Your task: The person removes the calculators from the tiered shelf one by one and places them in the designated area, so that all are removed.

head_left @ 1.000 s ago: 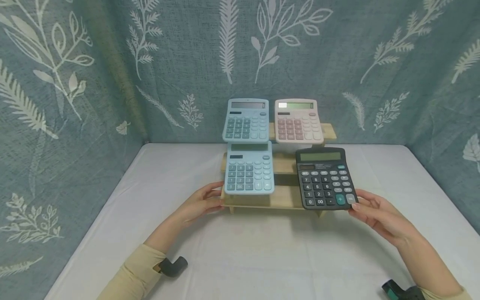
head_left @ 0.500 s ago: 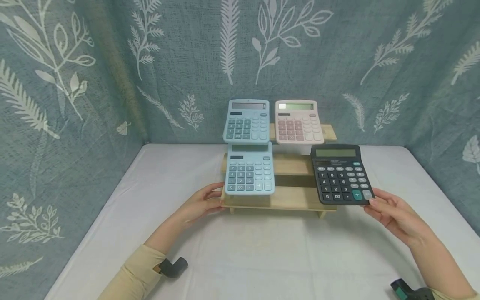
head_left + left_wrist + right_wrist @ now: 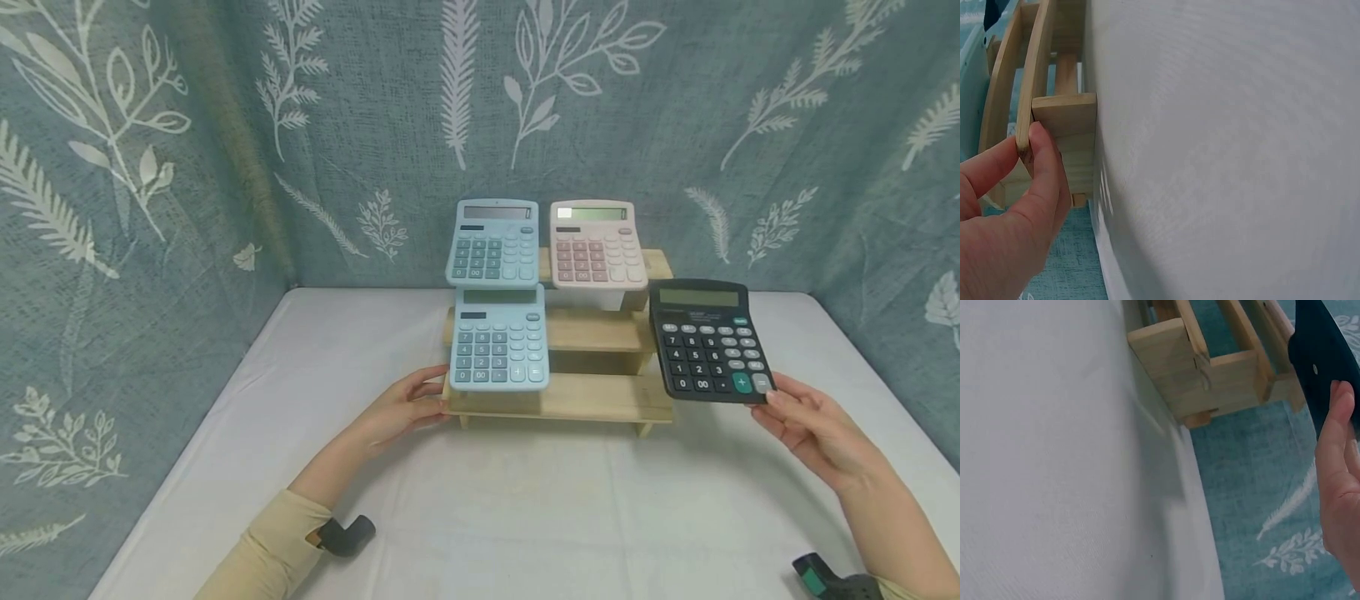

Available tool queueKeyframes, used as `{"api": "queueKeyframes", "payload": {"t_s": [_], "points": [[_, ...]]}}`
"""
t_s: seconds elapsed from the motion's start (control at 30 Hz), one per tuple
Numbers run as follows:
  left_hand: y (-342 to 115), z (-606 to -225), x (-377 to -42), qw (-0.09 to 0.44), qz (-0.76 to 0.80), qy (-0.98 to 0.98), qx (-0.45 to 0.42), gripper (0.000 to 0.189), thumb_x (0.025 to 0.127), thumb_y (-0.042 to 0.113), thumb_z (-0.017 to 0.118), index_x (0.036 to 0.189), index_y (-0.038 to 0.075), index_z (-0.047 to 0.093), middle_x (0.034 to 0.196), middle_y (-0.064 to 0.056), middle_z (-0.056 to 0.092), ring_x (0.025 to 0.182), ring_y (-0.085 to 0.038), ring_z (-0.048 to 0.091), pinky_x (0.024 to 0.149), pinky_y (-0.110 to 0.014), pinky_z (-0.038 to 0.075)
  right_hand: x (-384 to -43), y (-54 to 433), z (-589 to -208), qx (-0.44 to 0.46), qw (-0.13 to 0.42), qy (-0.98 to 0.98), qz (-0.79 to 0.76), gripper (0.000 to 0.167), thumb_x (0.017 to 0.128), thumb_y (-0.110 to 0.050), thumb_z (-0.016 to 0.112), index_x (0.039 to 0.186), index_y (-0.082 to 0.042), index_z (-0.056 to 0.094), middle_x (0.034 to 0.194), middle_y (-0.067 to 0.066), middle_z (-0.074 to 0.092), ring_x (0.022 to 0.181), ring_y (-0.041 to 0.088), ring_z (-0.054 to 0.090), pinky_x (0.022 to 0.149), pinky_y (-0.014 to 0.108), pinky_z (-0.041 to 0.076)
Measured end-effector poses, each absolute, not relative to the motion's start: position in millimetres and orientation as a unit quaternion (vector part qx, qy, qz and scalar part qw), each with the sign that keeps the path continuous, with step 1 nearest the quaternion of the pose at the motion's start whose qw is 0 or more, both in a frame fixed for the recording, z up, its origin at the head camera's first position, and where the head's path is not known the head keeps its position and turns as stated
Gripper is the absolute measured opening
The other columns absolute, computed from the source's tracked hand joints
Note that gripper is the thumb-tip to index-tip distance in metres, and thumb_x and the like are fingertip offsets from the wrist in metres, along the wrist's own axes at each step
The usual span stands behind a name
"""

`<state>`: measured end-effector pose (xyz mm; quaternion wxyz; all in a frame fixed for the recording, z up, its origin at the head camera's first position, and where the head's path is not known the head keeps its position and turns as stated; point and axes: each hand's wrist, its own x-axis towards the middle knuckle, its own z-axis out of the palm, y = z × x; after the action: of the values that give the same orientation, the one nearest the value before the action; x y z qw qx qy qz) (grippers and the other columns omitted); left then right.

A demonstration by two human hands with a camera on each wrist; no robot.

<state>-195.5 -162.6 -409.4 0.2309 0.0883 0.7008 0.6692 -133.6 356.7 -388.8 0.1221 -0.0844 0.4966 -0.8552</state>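
Observation:
My right hand [image 3: 821, 429] grips a black calculator [image 3: 708, 342] by its lower right corner, holding it tilted in the air at the right end of a stepped wooden rack [image 3: 600, 396]. In the right wrist view the calculator's dark back [image 3: 1322, 362] shows, with fingers [image 3: 1338, 419] against it. With thumb and fingers, my left hand [image 3: 397, 412] pinches the left end of the rack's lowest board [image 3: 1025, 119]. A light blue calculator [image 3: 498, 342] leans on the lower left of the rack. Above it stand another blue calculator [image 3: 493, 242] and a pink calculator [image 3: 597, 244].
The rack stands on a white cloth [image 3: 525, 508] covering the table. Behind and at both sides hangs a blue-green curtain [image 3: 375, 100] with white leaf prints. Dark wrist devices sit on both wrists, the left device [image 3: 345, 533] near the cuff.
My right hand has carried the black calculator to the right and slightly up, away from the rack's front boards. The left hand and the other calculators have stayed in place.

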Motion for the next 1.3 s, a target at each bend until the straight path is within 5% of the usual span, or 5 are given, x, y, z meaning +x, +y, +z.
{"api": "queueKeyframes", "payload": {"t_s": [0.67,1.3], "points": [[-163,-412,-196,0.227,0.668,0.702,0.096,0.065,0.094,-0.001,0.054,0.151,-0.004,0.022,0.142,-0.033,0.039,0.117,-0.029,0.057,0.101,-0.036,0.049,-146,372,-386,-0.051,0.104,0.466,-0.877,0.038,0.103,0.004,0.037,0.112,-0.005,0.072,0.106,0.011,0.072,0.096,0.017,0.069,0.085,0.026,0.057],[-163,-410,-194,0.23,0.66,0.709,0.091,0.065,0.095,0.0,0.053,0.152,-0.003,0.022,0.142,-0.033,0.038,0.12,-0.032,0.055,0.103,-0.036,0.048,-175,386,-395,0.039,0.121,0.505,-0.854,0.028,0.102,-0.002,0.047,0.099,-0.015,0.071,0.101,0.003,0.07,0.094,0.013,0.067,0.086,0.024,0.056]]}}
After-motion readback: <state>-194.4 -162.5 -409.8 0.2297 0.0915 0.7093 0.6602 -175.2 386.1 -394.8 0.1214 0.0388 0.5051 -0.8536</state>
